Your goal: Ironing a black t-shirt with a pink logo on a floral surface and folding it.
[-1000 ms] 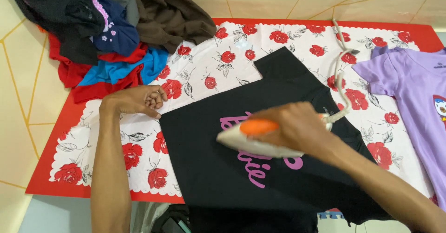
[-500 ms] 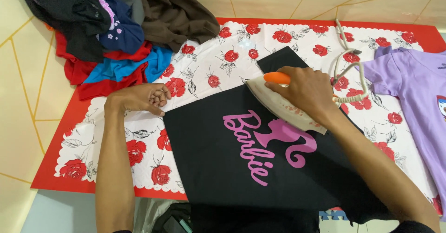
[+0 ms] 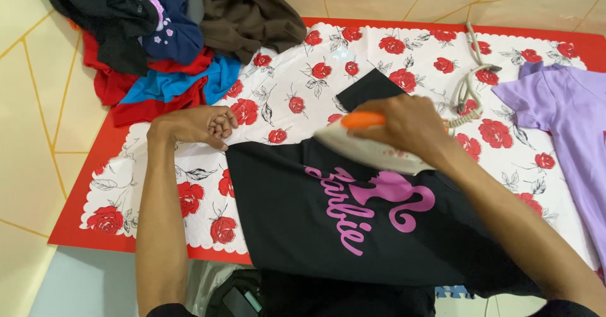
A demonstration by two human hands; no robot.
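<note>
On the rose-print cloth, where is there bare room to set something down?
Free: the rose-print cloth between the clothes pile and the iron's cord; also left of the black T-shirt, below the left hand. Crowded: around the iron in the right hand's grip, and by the purple shirt.

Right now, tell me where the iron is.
Head view, centre: the iron sits under the right hand, on the black shirt's upper edge.
</note>
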